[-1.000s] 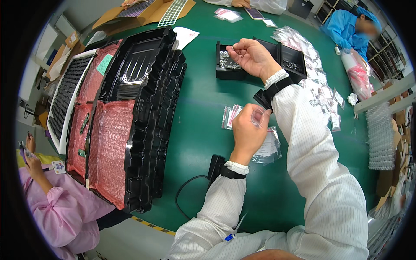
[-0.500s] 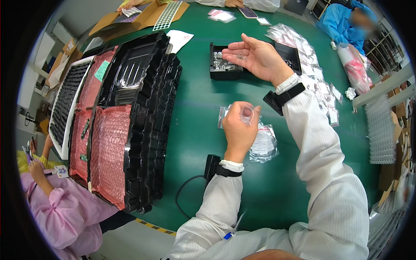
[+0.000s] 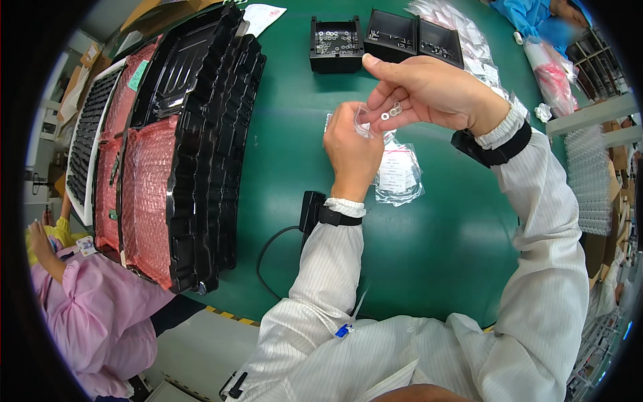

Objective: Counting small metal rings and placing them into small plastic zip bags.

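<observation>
From my remote seat this looked like a factory assembly line. I saw a green work mat [image 3: 281, 134], a long stack of black moulded trays [image 3: 201, 154] beside pink bubble wrap [image 3: 144, 194], small black bins [image 3: 335, 43] of tiny parts, heaps of clear bags [image 3: 469, 40], and coworkers in pink [image 3: 94, 315] and blue smocks [image 3: 529, 20].
</observation>
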### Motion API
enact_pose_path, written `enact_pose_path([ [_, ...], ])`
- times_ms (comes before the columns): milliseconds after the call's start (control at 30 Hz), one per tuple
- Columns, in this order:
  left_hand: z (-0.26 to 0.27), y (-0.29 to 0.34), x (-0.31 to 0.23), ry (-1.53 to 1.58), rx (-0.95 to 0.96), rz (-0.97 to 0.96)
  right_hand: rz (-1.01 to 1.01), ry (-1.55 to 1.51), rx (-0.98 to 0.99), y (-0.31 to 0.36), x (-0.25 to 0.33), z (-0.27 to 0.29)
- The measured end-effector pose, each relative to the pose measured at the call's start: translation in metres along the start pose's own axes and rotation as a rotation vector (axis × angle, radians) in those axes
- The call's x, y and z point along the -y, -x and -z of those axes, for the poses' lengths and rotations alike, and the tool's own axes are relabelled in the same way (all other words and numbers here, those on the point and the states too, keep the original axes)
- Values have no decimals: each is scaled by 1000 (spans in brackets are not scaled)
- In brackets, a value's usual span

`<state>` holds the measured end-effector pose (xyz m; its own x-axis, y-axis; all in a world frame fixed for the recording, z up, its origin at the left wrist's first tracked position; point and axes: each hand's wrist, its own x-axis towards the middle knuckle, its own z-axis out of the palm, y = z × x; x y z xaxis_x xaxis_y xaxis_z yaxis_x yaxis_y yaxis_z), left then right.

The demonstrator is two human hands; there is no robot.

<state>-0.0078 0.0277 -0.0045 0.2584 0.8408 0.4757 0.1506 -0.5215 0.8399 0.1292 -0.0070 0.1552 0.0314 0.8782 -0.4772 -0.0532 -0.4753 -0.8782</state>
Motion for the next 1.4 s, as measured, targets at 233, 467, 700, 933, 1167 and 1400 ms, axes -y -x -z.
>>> enact_pose_path([
  [233, 1, 2, -7, -2, 31, -23, 15, 253, -137, 11, 0, -15],
  [467, 8, -2, -16, 435, 294, 202, 253, 534, -123, 42, -3, 12],
  [700, 15, 3, -34, 1054, 781, 498, 372, 132, -214, 52, -100, 20],
  [933, 12, 2, -35, 1010, 744, 467, 555, -46, -280, 49, -124, 11],
  [1167, 0, 10, -18, 774, 425, 279, 710, 24, -436, 48, -130, 10],
  [1400, 6, 10, -16, 803, 420, 215, 847, 160, -520, 45, -127, 4],
])
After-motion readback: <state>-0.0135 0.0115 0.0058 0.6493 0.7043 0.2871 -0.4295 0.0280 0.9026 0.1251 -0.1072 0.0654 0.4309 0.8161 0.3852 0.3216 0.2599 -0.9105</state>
